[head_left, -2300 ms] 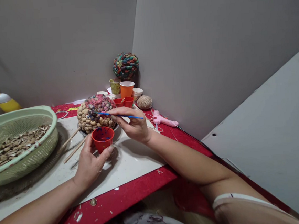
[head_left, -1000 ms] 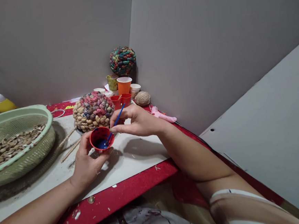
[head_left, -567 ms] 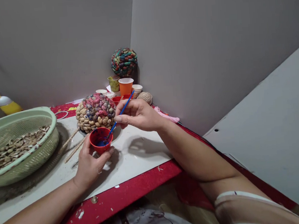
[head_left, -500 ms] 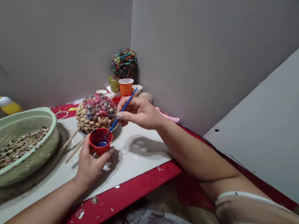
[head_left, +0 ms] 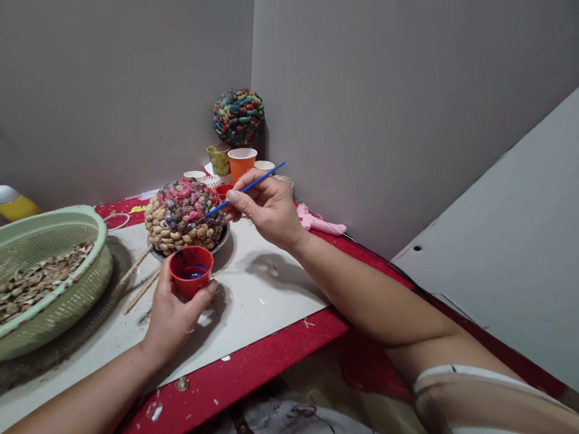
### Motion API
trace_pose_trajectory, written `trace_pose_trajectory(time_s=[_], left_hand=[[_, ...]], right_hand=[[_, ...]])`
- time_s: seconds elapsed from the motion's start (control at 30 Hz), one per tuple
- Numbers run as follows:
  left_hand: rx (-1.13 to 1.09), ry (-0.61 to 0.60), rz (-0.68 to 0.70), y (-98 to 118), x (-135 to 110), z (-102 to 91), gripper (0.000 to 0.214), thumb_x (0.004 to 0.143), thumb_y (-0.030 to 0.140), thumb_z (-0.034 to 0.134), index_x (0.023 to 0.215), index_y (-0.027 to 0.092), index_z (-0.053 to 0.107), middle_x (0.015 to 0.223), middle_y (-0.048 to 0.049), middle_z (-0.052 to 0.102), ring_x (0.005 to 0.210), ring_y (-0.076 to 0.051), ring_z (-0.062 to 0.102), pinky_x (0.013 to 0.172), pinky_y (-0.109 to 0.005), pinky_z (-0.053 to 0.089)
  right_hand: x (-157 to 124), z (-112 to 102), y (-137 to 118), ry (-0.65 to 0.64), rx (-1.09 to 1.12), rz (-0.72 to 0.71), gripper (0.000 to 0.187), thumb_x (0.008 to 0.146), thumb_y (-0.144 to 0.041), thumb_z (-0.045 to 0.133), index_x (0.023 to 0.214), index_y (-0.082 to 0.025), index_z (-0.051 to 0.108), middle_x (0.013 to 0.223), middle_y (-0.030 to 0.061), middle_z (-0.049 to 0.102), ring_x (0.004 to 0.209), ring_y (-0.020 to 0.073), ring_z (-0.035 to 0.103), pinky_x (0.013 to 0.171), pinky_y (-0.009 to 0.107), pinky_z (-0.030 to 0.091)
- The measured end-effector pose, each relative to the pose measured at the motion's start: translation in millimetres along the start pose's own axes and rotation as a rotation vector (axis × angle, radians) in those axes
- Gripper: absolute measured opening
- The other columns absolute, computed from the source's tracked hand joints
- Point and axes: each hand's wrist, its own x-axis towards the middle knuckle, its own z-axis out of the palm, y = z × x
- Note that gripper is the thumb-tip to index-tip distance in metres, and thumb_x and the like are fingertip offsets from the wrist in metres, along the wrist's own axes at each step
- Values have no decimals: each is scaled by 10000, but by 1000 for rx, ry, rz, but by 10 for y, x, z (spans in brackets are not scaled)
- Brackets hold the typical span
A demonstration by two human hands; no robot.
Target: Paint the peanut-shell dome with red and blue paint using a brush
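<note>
From here, the round peanut-shell ball point(head_left: 183, 215) looks pink-painted above, bare tan below; left hand point(head_left: 171, 320) grips a red plastic cup point(head_left: 193, 286) (blue paint inside), right hand point(head_left: 273, 211) a slim blue paintbrush point(head_left: 217, 209)

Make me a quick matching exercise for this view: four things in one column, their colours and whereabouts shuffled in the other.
1. Paint cup
2. Paintbrush
3. Basket
4. Glue gun

A. Pink, not held
B. Blue-handled, in the right hand
C. Light green, holding brown pieces
D. Red, in the left hand

Pairs: 1-D, 2-B, 3-C, 4-A.
</note>
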Motion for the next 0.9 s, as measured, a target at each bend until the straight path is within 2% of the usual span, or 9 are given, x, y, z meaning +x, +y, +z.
trace_pose_trajectory(time_s=[0.1,0.27,0.47,0.6,0.8,0.9], left_hand=[[50,14,9,2,2,-4,518,699,346,781,1143,199,559,1070,-51,682,977,-225,648,924,-376,509],[88,3,29,10,0,-13,486,694,304,757,1126,201,562,1053,-40,682,951,-211,650,910,-361,517],[68,-5,-12,37,2,-6,551,676,322,750,1162,180,532,1119,-81,657,1028,-241,634,988,-406,487],[32,-46,-59,76,-10,-9,545,671,325,740,1152,176,531,1129,-85,642,1056,-254,618,1011,-413,468],[-136,-135,-124,90,-72,-27,443,685,268,697,1109,219,576,991,-23,682,912,-219,634,845,-350,521],[-174,-137,-168,81,-75,-22,419,708,284,722,1097,231,576,977,-14,699,887,-204,641,835,-341,525]], right_hand=[[19,3,47,6,24,18,467,773,-595,770,856,-203,529,657,-60,654,569,79,669,529,188,581],[49,-54,64,59,29,-8,448,784,-562,780,858,-201,525,618,-69,652,556,80,677,523,177,573],[37,-66,68,-29,14,16,451,793,-573,770,856,-200,523,668,-52,666,549,83,674,530,198,573],[47,-79,93,-14,6,-15,451,801,-576,763,858,-198,522,663,-54,661,556,78,671,541,192,568],[54,-104,42,4,33,-16,451,780,-559,791,860,-194,538,667,-43,691,558,82,680,518,183,552],[61,-97,39,-20,64,13,464,762,-560,804,861,-189,544,675,-43,693,567,80,686,520,179,553]])
